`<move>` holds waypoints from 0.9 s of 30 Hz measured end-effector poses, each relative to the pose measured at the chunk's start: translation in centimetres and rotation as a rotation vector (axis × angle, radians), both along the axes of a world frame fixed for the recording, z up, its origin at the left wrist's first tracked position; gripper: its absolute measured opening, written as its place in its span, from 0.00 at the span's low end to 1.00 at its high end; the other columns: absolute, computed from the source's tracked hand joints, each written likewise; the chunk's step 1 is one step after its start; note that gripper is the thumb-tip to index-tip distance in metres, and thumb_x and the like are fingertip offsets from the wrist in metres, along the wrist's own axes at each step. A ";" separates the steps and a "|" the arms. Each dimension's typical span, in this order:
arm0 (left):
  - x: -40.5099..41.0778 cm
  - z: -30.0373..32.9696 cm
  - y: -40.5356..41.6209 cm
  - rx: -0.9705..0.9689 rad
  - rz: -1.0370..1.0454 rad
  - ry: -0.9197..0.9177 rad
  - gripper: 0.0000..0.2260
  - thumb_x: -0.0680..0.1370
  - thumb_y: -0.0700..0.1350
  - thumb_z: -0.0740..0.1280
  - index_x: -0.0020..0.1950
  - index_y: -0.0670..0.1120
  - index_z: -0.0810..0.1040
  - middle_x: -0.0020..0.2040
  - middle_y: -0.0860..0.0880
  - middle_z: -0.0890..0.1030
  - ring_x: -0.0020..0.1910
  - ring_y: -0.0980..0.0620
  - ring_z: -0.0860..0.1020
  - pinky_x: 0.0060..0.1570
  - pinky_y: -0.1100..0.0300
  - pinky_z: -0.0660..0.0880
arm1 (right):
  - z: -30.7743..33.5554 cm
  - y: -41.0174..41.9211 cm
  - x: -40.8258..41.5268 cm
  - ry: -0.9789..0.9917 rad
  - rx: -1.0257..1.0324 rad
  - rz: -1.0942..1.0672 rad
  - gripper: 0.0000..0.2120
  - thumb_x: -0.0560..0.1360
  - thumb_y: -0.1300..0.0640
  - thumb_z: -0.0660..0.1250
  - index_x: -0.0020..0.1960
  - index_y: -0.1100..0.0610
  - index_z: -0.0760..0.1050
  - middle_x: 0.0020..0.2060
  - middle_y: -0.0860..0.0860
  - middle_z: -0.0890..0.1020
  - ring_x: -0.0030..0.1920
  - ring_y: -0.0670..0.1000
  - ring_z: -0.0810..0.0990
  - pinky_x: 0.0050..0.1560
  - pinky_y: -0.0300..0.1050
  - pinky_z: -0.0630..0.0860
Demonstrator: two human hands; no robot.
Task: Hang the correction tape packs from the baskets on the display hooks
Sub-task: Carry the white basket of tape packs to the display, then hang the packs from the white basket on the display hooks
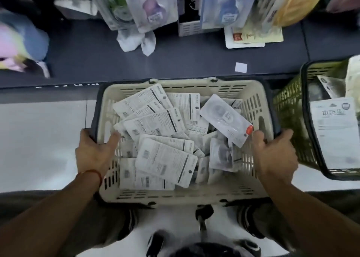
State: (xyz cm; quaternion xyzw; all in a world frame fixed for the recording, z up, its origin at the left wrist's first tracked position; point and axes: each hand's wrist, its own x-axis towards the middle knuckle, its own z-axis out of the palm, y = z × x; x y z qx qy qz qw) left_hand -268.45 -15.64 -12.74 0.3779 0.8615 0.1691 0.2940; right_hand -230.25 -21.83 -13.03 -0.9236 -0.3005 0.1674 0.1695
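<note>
Both hands gripped the side rims of the cream slotted plastic basket point(187, 195), the left hand point(93, 153) at nine o'clock, the right hand point(273, 153) at three. Inside lay the flat white carded correction tape packs point(166, 160), probably light, stiff and slippery, best pinched near the hang hole. Hanging packets point(150, 7) showed at twelve o'clock.

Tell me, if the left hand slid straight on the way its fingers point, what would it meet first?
Probably the correction tape packs heaped in the cream basket. The left hand grips the basket's left rim, fingers pointing inward toward the pile, though depth is hard to judge.
</note>
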 end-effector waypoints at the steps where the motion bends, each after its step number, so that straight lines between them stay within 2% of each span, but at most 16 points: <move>1: 0.1 0.0 0.4 0.018 -0.005 -0.009 0.21 0.76 0.60 0.75 0.58 0.50 0.70 0.48 0.49 0.79 0.46 0.44 0.77 0.48 0.51 0.74 | 0.1 0.2 -0.2 0.005 0.017 0.003 0.24 0.77 0.41 0.61 0.61 0.60 0.66 0.49 0.61 0.78 0.45 0.62 0.77 0.47 0.55 0.70; 2: 0.2 0.0 0.8 0.033 -0.013 -0.025 0.23 0.77 0.60 0.74 0.61 0.48 0.70 0.52 0.46 0.80 0.48 0.43 0.77 0.50 0.51 0.74 | 0.3 0.4 -0.4 0.009 0.027 0.004 0.26 0.78 0.43 0.64 0.65 0.62 0.66 0.54 0.64 0.78 0.50 0.65 0.79 0.50 0.57 0.72; 4: 0.5 0.3 1.2 0.024 -0.032 -0.049 0.27 0.78 0.59 0.72 0.69 0.46 0.67 0.59 0.42 0.80 0.53 0.41 0.78 0.51 0.50 0.73 | 0.8 0.4 -1.1 -0.139 0.012 0.078 0.32 0.77 0.46 0.67 0.72 0.64 0.63 0.66 0.67 0.73 0.65 0.69 0.74 0.62 0.64 0.72; 6: 1.2 0.6 0.8 0.034 -0.020 -0.004 0.30 0.79 0.57 0.70 0.75 0.45 0.63 0.66 0.39 0.77 0.60 0.39 0.77 0.52 0.49 0.70 | 1.7 0.8 -2.8 -0.273 0.079 0.325 0.32 0.75 0.49 0.68 0.74 0.62 0.65 0.71 0.64 0.70 0.71 0.67 0.69 0.70 0.64 0.66; 7: 1.6 0.9 0.3 0.044 -0.059 0.120 0.31 0.79 0.55 0.70 0.76 0.44 0.62 0.69 0.37 0.74 0.65 0.37 0.74 0.55 0.46 0.70 | 1.9 1.1 -4.0 -0.230 0.114 0.479 0.28 0.75 0.51 0.69 0.72 0.59 0.68 0.70 0.62 0.72 0.71 0.66 0.70 0.70 0.64 0.66; 9: 3.0 1.5 -0.8 0.140 -0.268 0.422 0.31 0.76 0.49 0.70 0.76 0.43 0.64 0.72 0.36 0.69 0.70 0.35 0.68 0.65 0.39 0.68 | 1.8 1.9 -6.9 0.000 0.097 0.726 0.22 0.77 0.55 0.71 0.69 0.57 0.74 0.67 0.58 0.77 0.68 0.63 0.74 0.68 0.60 0.68; 10: 3.8 1.7 -1.2 0.240 -0.415 0.475 0.30 0.74 0.46 0.71 0.74 0.42 0.67 0.72 0.37 0.69 0.71 0.35 0.68 0.69 0.38 0.67 | 1.6 2.1 -8.4 0.112 0.044 0.814 0.21 0.78 0.54 0.72 0.70 0.56 0.75 0.68 0.56 0.77 0.70 0.61 0.74 0.69 0.56 0.67; 12: 5.7 1.8 -1.7 0.366 -0.728 0.375 0.25 0.73 0.41 0.71 0.71 0.44 0.73 0.70 0.41 0.73 0.71 0.39 0.69 0.72 0.41 0.67 | 0.9 2.5 -10.9 0.224 -0.087 0.908 0.27 0.79 0.50 0.72 0.75 0.54 0.70 0.73 0.53 0.73 0.74 0.57 0.70 0.73 0.50 0.64; 15: 8.0 1.1 -2.7 0.222 -1.014 0.155 0.25 0.74 0.38 0.70 0.71 0.48 0.74 0.70 0.47 0.73 0.71 0.45 0.68 0.71 0.50 0.66 | -0.1 2.6 -12.8 0.263 -0.211 0.878 0.35 0.77 0.44 0.75 0.78 0.52 0.66 0.74 0.53 0.71 0.75 0.56 0.69 0.75 0.52 0.66; 18: 8.2 -0.1 -3.2 0.069 -1.135 0.182 0.31 0.75 0.40 0.71 0.77 0.49 0.68 0.75 0.48 0.68 0.75 0.46 0.64 0.73 0.51 0.63 | -0.4 2.8 -12.8 0.236 -0.244 0.836 0.35 0.73 0.44 0.78 0.75 0.52 0.70 0.69 0.53 0.72 0.71 0.56 0.71 0.72 0.51 0.69; 20: 7.7 -0.2 -2.9 0.039 -1.208 0.237 0.33 0.75 0.42 0.72 0.79 0.49 0.66 0.75 0.48 0.66 0.75 0.46 0.63 0.72 0.51 0.63 | -0.4 3.0 -12.5 0.317 -0.259 0.784 0.32 0.72 0.46 0.80 0.71 0.53 0.73 0.65 0.52 0.73 0.68 0.55 0.74 0.68 0.48 0.71; 24: 7.1 0.3 -1.2 0.060 -1.348 0.171 0.38 0.73 0.43 0.74 0.81 0.49 0.62 0.78 0.48 0.62 0.76 0.47 0.61 0.72 0.52 0.61 | -0.1 3.2 -11.7 0.564 -0.190 0.625 0.23 0.72 0.53 0.81 0.60 0.52 0.73 0.56 0.50 0.79 0.56 0.51 0.80 0.53 0.46 0.79; 27: 6.0 0.8 -0.9 0.108 -1.377 0.130 0.45 0.72 0.46 0.77 0.84 0.51 0.57 0.81 0.49 0.59 0.80 0.49 0.56 0.79 0.49 0.57 | 0.7 3.2 -11.6 0.769 -0.082 0.453 0.18 0.73 0.54 0.80 0.57 0.54 0.75 0.50 0.48 0.82 0.45 0.47 0.82 0.37 0.39 0.80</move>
